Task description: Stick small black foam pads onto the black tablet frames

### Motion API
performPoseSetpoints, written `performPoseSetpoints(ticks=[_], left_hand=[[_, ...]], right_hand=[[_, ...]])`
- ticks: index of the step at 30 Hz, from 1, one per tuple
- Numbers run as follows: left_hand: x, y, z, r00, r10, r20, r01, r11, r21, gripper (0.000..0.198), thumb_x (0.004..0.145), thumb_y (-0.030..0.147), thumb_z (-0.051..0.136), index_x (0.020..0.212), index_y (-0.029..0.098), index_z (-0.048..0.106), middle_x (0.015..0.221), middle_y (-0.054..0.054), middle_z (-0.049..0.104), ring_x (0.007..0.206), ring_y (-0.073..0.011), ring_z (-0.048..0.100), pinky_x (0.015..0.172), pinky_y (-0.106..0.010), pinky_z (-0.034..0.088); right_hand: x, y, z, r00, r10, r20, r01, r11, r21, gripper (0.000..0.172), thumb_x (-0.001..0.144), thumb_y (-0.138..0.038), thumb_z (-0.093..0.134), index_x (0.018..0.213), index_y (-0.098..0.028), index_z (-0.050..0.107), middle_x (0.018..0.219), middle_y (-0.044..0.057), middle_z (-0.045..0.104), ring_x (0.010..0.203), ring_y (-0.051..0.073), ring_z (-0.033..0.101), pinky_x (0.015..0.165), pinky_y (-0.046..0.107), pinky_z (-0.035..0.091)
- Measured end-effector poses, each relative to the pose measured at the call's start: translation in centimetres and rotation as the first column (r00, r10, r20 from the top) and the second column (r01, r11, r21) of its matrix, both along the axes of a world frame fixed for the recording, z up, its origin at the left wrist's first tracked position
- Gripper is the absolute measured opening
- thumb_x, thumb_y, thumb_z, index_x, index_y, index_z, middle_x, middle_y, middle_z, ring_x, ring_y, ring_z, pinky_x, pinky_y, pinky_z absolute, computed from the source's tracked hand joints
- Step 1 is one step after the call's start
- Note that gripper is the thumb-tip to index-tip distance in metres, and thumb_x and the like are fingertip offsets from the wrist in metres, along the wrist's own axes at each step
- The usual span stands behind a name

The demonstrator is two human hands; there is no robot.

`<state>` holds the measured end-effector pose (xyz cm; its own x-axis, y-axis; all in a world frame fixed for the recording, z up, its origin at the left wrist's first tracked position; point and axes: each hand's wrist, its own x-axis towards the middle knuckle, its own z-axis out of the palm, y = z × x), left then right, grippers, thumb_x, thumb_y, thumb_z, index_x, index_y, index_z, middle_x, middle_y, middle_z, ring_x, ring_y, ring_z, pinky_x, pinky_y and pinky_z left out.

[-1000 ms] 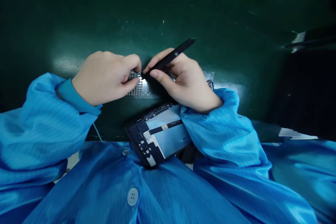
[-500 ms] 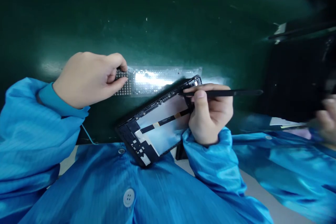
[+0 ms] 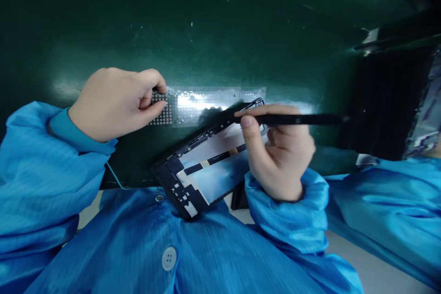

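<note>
My left hand (image 3: 119, 103) rests on a clear plastic sheet, its fingers curled over the end with rows of small dark square pads (image 3: 166, 112). Thumb and forefinger press on that sheet; the other fingertips are hidden. Black tweezers (image 3: 303, 120) lie between the thumb and fingers of my right hand (image 3: 282, 147). Their tips point left, at the upper edge of an opened tablet (image 3: 220, 179) with bare inner parts and a dark ribbon cable (image 3: 217, 160). The tablet lies tilted, overlapping the table's front edge, and the right hand covers part of its right side.
The green table (image 3: 206, 55) stretches ahead. At the right are a dark flat object (image 3: 379, 101) and another person's blue sleeve (image 3: 396, 197). A blue band (image 3: 77, 133) with a cord circles my left wrist.
My right hand has shifted slightly right and down, and the tweezers' tips have moved a little left along the tablet's edge. The other person's hand has left view. My left hand stays put.
</note>
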<state>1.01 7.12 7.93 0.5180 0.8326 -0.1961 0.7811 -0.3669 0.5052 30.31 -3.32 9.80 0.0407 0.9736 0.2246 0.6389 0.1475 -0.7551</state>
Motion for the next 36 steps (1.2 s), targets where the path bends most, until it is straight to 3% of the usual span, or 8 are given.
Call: performPoseSetpoints(ticks=[3, 7, 11, 22, 25, 29, 32, 36], left_hand=[[0.5, 0.0, 0.8, 0.997, -0.013, -0.082, 0.01, 0.999, -0.032, 0.031, 0.103, 0.039, 0.066, 0.126, 0.025, 0.081, 0.078, 0.001, 0.076, 0.071, -0.0209, 0.068, 0.073, -0.034, 0.049], [0.9, -0.1, 1.5, 0.987, -0.029, -0.156, 0.02, 0.998, -0.058, 0.033, 0.108, 0.035, 0.063, 0.133, 0.024, 0.081, 0.082, 0.002, 0.077, 0.076, -0.0212, 0.068, 0.072, -0.034, 0.043], [0.9, -0.1, 1.2, 0.988, -0.04, -0.149, 0.035, 0.999, -0.038, 0.034, 0.109, 0.037, 0.061, 0.134, 0.025, 0.08, 0.079, 0.002, 0.075, 0.076, -0.0219, 0.068, 0.072, -0.036, 0.04], [0.4, 0.0, 0.7, 0.996, -0.029, -0.089, 0.027, 0.999, -0.021, 0.034, 0.108, 0.042, 0.058, 0.129, 0.025, 0.08, 0.082, 0.0, 0.078, 0.08, -0.0223, 0.073, 0.076, -0.036, 0.049], [0.0, -0.2, 0.8, 1.0, -0.009, -0.006, 0.009, 1.0, -0.016, 0.032, 0.106, 0.047, 0.059, 0.123, 0.027, 0.078, 0.08, 0.001, 0.075, 0.073, -0.0197, 0.069, 0.071, -0.035, 0.048], [1.0, -2.2, 2.2, 0.992, -0.069, -0.103, 0.077, 0.994, 0.074, 0.051, 0.112, 0.061, 0.047, 0.131, 0.024, 0.075, 0.103, -0.009, 0.082, 0.078, -0.0264, 0.073, 0.062, -0.04, 0.046], [2.8, -4.9, 3.1, 0.966, -0.201, -0.162, 0.219, 0.97, 0.107, 0.07, 0.11, 0.072, 0.055, 0.147, 0.014, 0.069, 0.136, -0.024, 0.077, 0.111, -0.0424, 0.079, 0.07, -0.049, 0.06], [4.7, -7.2, 2.8, 0.928, -0.271, -0.257, 0.29, 0.956, 0.04, 0.085, 0.096, 0.07, 0.08, 0.155, 0.011, 0.064, 0.141, -0.029, 0.072, 0.131, -0.0512, 0.072, 0.089, -0.057, 0.07]], right_hand=[[-1.5, 3.7, 0.8, 0.969, 0.208, -0.135, -0.219, 0.972, -0.078, 0.017, 0.113, -0.047, 0.075, 0.117, -0.031, 0.078, 0.113, 0.006, 0.085, 0.106, 0.027, 0.082, 0.1, 0.049, 0.071], [-3.2, 8.4, -1.7, 0.84, 0.469, -0.272, -0.526, 0.827, -0.199, 0.039, 0.108, -0.067, 0.075, 0.115, -0.028, 0.078, 0.114, 0.006, 0.086, 0.11, 0.026, 0.082, 0.102, 0.044, 0.07], [-3.4, 9.1, -3.6, 0.831, 0.468, -0.299, -0.535, 0.82, -0.204, 0.041, 0.108, -0.068, 0.073, 0.118, -0.029, 0.077, 0.117, 0.005, 0.086, 0.111, 0.025, 0.082, 0.102, 0.043, 0.071], [-3.4, 9.7, -3.7, 0.803, 0.456, -0.385, -0.554, 0.808, -0.199, 0.038, 0.104, -0.067, 0.079, 0.11, -0.03, 0.078, 0.109, 0.004, 0.086, 0.097, 0.024, 0.082, 0.094, 0.042, 0.073], [-1.4, 8.1, -2.9, 0.804, 0.29, -0.52, -0.438, 0.88, -0.186, 0.041, 0.105, -0.069, 0.078, 0.109, -0.028, 0.075, 0.103, 0.004, 0.085, 0.086, 0.023, 0.082, 0.083, 0.042, 0.073], [2.3, 1.4, -1.3, 0.879, -0.034, -0.476, -0.041, 0.988, -0.146, 0.02, 0.111, -0.049, 0.077, 0.112, -0.029, 0.074, 0.1, 0.002, 0.082, 0.089, 0.022, 0.082, 0.077, 0.038, 0.069], [4.4, -4.4, -1.4, 0.892, -0.22, -0.396, 0.192, 0.975, -0.11, 0.006, 0.111, -0.034, 0.076, 0.114, -0.029, 0.074, 0.099, 0.003, 0.079, 0.09, 0.022, 0.08, 0.077, 0.036, 0.066], [6.0, -8.7, -2.6, 0.917, -0.269, -0.295, 0.253, 0.963, -0.09, 0.004, 0.11, -0.033, 0.073, 0.113, -0.03, 0.071, 0.096, 0.003, 0.075, 0.088, 0.023, 0.078, 0.073, 0.037, 0.066]])
